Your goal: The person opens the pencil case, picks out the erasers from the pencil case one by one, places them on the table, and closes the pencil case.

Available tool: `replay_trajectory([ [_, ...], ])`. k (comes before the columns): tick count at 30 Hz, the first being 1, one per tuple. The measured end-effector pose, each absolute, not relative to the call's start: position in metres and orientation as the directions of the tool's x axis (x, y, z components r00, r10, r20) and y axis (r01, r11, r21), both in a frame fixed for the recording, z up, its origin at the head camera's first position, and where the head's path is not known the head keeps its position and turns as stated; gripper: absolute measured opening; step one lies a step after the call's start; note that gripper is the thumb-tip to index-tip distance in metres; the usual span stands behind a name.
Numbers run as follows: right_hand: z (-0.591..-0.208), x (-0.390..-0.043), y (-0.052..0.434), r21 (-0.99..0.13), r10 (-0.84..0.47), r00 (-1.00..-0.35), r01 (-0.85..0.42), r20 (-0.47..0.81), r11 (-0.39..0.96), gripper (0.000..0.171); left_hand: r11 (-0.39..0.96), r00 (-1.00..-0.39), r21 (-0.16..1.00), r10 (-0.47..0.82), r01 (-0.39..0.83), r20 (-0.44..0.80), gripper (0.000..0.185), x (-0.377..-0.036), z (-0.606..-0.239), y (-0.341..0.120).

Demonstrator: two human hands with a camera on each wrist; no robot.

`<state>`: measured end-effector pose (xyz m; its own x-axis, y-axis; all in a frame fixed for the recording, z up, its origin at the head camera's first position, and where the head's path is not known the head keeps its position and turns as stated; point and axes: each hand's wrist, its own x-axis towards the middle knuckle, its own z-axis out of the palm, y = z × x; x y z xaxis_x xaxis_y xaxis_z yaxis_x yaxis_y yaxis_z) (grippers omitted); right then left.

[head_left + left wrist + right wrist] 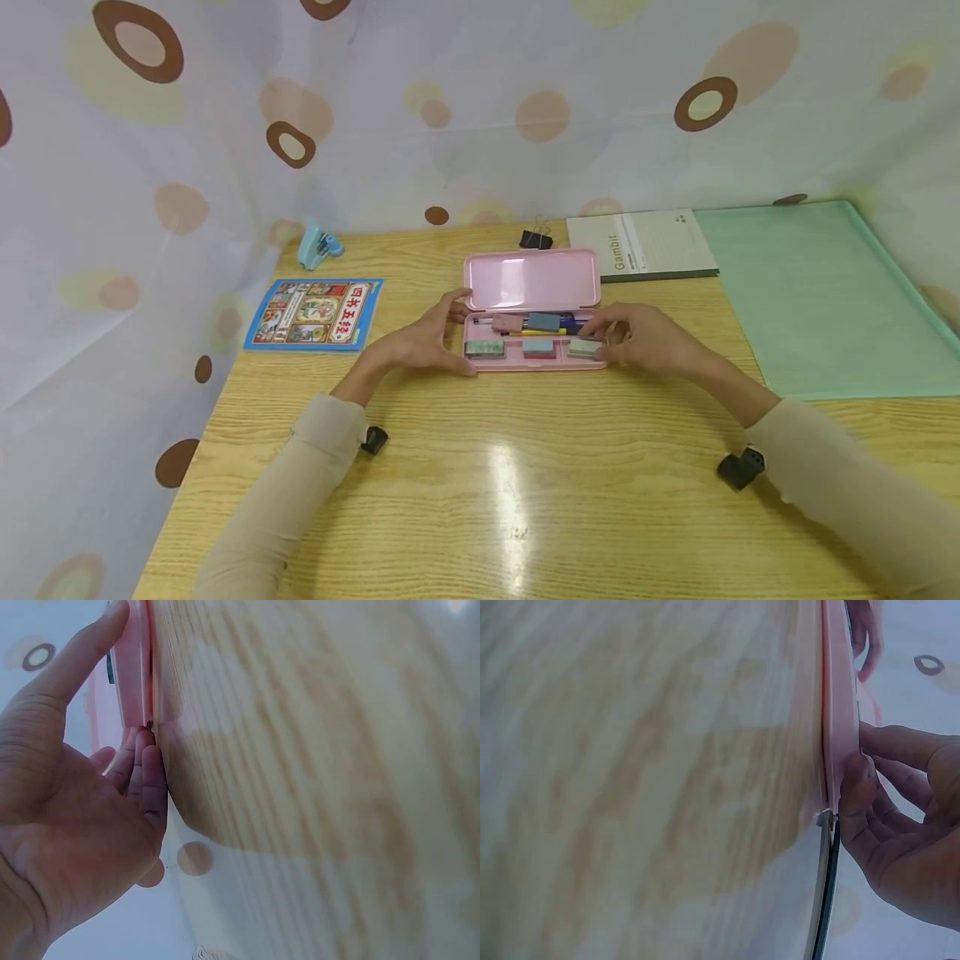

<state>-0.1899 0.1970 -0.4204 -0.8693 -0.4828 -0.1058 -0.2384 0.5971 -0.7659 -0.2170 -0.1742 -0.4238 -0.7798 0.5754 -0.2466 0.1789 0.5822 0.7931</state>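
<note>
Left hand (431,340), spread wide, braces the pencil case (513,365) on the table (450,475) at its left end; right hand (648,337), grip unclear, works beside its front-right pale block (582,348). Steady bracing should help.

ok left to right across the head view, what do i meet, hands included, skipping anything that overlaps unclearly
Blue book, left hand, open pink case, right hand, pale green mat.
</note>
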Motion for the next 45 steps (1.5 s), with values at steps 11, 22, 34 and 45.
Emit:
replay_trajectory([
  [11,-0.418,-0.186,0.191,-0.711,-0.471,-0.881,-0.300,-0.049,0.636,0.021,0.568,-0.778,0.805,0.580,0.172,-0.242,0.122,-0.219,-0.424,-0.175],
  [22,-0.408,-0.197,0.222,-0.823,-0.390,-0.910,-0.110,-0.142,0.557,0.023,0.580,-0.781,0.796,0.572,0.170,-0.251,0.122,-0.218,-0.422,-0.174],
  [34,-0.417,-0.224,0.253,-0.777,-0.220,-0.957,0.007,-0.187,0.629,0.028,0.585,-0.779,0.794,0.572,0.169,-0.256,0.122,-0.222,-0.425,-0.174],
  [45,-0.427,-0.245,0.258,-0.789,-0.224,-0.951,0.035,-0.216,0.614,0.031,0.574,-0.777,0.804,0.574,0.158,-0.257,0.121,-0.222,-0.426,-0.174],
])
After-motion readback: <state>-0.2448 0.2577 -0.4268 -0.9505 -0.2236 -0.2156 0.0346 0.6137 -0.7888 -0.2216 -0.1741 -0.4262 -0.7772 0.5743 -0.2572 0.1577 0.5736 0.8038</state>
